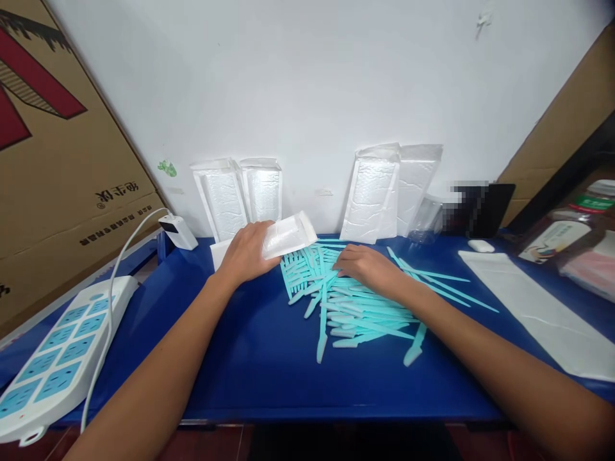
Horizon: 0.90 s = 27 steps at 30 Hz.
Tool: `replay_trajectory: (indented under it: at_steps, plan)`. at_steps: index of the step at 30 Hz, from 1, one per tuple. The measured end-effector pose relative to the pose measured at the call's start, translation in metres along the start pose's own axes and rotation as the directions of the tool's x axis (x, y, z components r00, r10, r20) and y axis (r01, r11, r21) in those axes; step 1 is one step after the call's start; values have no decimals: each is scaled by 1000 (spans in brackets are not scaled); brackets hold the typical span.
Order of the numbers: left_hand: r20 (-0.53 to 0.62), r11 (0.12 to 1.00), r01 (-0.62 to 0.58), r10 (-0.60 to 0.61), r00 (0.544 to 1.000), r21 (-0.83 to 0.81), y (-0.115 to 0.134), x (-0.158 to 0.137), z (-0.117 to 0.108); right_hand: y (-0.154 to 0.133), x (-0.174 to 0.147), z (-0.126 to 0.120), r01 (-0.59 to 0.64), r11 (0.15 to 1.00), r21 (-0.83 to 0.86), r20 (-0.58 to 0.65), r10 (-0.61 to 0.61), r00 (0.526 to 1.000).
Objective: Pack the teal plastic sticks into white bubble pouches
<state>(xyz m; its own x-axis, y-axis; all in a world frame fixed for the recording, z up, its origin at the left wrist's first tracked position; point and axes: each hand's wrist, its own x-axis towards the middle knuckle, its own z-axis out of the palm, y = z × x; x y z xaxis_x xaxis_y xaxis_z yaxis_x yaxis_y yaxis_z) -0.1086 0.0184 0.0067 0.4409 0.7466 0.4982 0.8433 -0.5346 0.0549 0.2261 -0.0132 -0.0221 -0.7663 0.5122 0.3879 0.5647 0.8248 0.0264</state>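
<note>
My left hand [247,253] is closed around a white padded envelope [289,235], holding it tilted above the left end of the pile. A heap of teal eyebrow razors [365,307] lies on the blue table, with flat, wider heads and thin handles pointing several ways. My right hand [368,269] reaches into the top of this heap, its fingers bent down and pinched at a razor; the fingertips are partly hidden. Beneath my left hand, the edge of another white envelope [220,253] shows.
White padded envelopes [223,202] lean on the wall at left, and more envelopes [372,192] lean at right. A power strip [62,349] with a cable and a white charger [177,230] stand left. A long white sheet [533,307], an earbud case [481,246] and a bottle [557,234] are right.
</note>
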Motion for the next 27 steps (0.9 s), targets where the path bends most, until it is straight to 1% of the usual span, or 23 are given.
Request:
replay_trajectory:
  at_steps: [3,6,8,9,11,14,16,17,19,23,27]
  plan:
    - [1,1000,-3,3,1000,-12,0,0,0,-2,-2,-2,-10,999,-34,24,11,1000]
    - [-4,1000,-5,5,1000,-9,-1,0,-1,-2,-2,-4,-15,1000,-1,39,15,999]
    - [-12,1000,1,-1,1000,-2,-3,0,-2,2,-5,-7,-44,999,24,20,44,999]
    - [-16,1000,4,-4,1000,1,-3,0,-2,6,-7,-10,-76,997,34,-1,76,997]
    - [-18,1000,10,-10,1000,6,-4,-1,-2,15,-14,-16,-174,983,65,-64,179,982]
    - [-4,1000,4,-4,1000,5,-1,-2,0,28,-23,-27,-315,930,188,-145,344,928]
    - [8,1000,-20,20,1000,-5,4,-2,3,31,-25,-33,-353,892,281,-156,406,900]
    - [12,999,-34,34,999,-11,7,-2,4,31,-25,-35,-358,879,315,-151,419,895]
    - [20,998,-59,60,998,-24,13,-2,6,27,-22,-37,-357,862,359,-128,424,896]
    - [42,993,-108,110,993,-48,22,-3,8,14,-16,-36,-316,870,379,-77,370,926]
    - [56,985,-160,163,985,-60,32,-4,9,0,-12,-34,-284,879,382,-98,344,934]
